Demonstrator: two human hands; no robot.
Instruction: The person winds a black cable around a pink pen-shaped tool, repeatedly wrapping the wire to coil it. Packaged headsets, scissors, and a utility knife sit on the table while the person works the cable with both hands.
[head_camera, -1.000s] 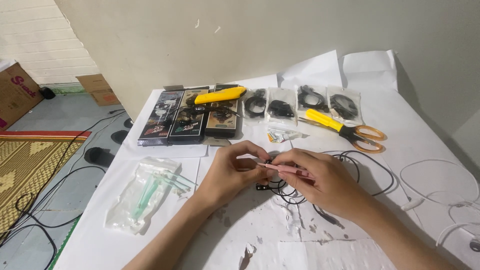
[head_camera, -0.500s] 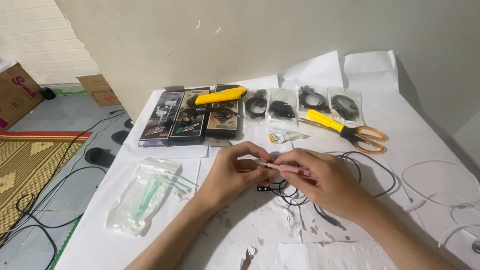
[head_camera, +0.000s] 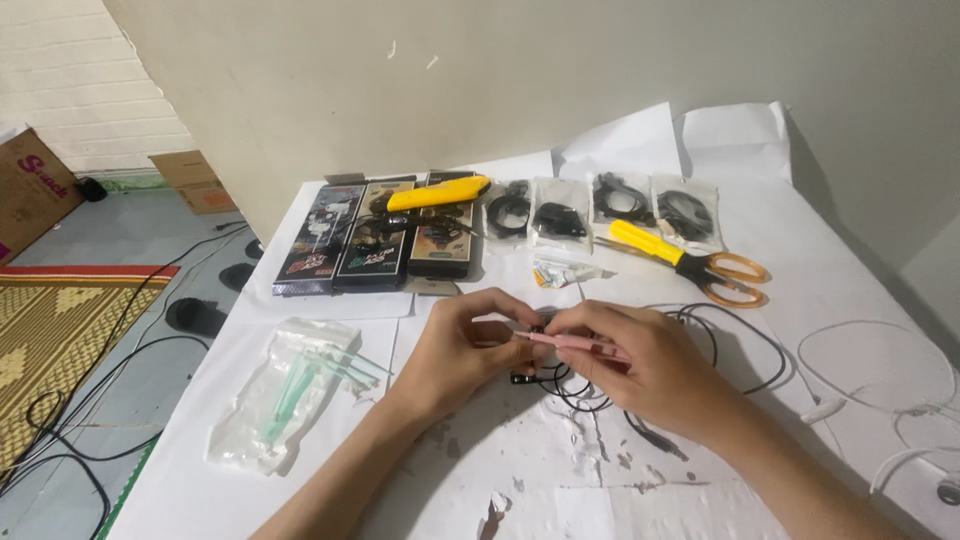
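Both hands met over the middle of the white desk (head_camera: 300, 480). The right hand (head_camera: 640, 365) was closed around a thin pink tool (head_camera: 565, 342), maybe tweezers, though it was too small to be sure. The tool lay across the fingers and its tip pointed left, toward the other hand. The left hand (head_camera: 465, 350) pinched a tiny dark part (head_camera: 538, 327) between thumb and fingertips, right at the tip of the pink tool. A black cable (head_camera: 735, 340) curled on the desk under and behind the right hand. A clear bag of green sticks (head_camera: 285, 390) lay well to the left of the left hand. Farther back were yellow-handled scissors (head_camera: 690, 262), a yellow cutter (head_camera: 438, 193) on dark flat boxes (head_camera: 375, 245), and small bags of black cables (head_camera: 560, 212).
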